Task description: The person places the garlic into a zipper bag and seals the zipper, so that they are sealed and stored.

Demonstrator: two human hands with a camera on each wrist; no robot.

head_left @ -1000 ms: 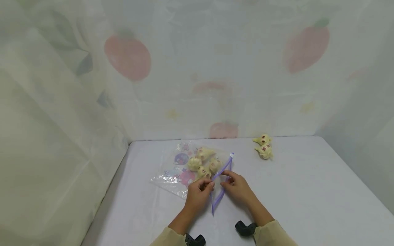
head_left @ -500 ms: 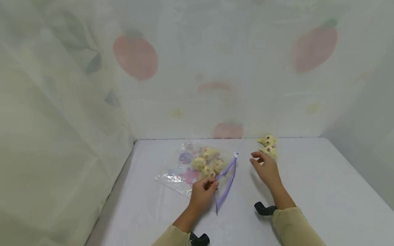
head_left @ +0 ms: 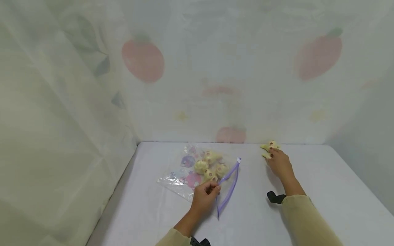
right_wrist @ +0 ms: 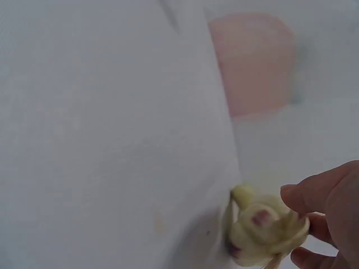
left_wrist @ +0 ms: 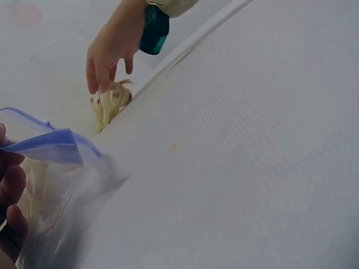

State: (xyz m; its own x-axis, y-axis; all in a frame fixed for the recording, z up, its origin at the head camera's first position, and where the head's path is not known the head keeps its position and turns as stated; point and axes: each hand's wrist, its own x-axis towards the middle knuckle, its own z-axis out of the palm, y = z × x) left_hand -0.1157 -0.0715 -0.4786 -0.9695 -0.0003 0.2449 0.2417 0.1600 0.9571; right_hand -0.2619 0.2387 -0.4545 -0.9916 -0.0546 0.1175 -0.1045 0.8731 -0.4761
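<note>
Your left hand (head_left: 204, 196) pinches the purple strip (head_left: 233, 187) of the bag (head_left: 176, 181); keep that pinch light and steady so the lips stay parted. Your right hand (head_left: 280, 165) is over the near figure (head_left: 265, 155), thumb and fingers apart around it (whether they press on it, I cannot tell). To lift it well, you would pinch its rounded body rather than the thin tip, and spare the far figure (head_left: 271, 145) a knock.

Both figures lie by the table's (head_left: 252, 191) back edge, right of its middle. The far figure's tapered end points toward the left edge, its long axis roughly along the back edge; the near one's tip also shows leftward, the rest mostly covered. Your bag, four figures (head_left: 201, 166) inside, lies left of them; its mouth faces the right edge, the strip slanting away from you toward the back edge.
</note>
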